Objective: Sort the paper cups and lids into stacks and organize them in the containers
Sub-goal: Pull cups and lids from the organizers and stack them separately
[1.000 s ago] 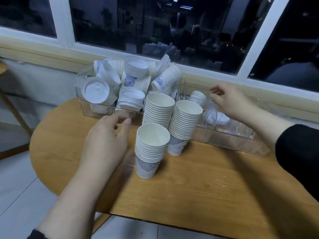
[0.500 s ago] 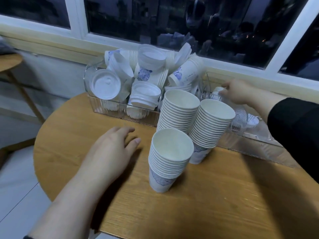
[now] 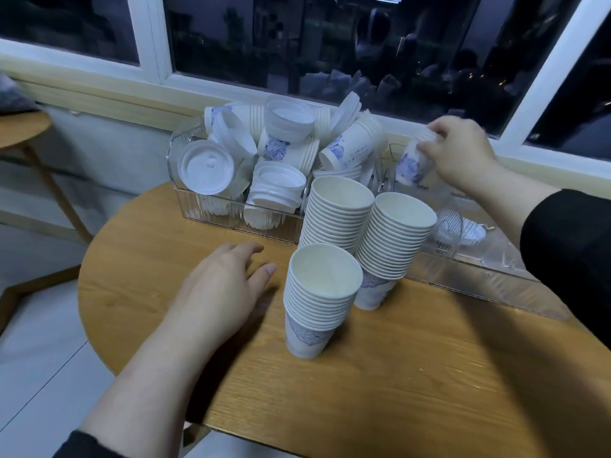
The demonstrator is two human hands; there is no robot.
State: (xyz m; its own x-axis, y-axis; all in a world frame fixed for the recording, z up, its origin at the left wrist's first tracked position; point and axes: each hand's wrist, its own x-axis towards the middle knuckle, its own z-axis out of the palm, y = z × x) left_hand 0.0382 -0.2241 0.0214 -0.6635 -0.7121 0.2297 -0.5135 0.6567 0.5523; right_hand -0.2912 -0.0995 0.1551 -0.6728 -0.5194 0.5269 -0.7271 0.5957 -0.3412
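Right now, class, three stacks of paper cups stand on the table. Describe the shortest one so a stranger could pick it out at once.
Start at the round wooden table under the window. Three upright cup stacks stand in front of the clear containers. The shortest stack stands alone at the front, nearest the open left hand, while the two taller stacks stand side by side behind it.
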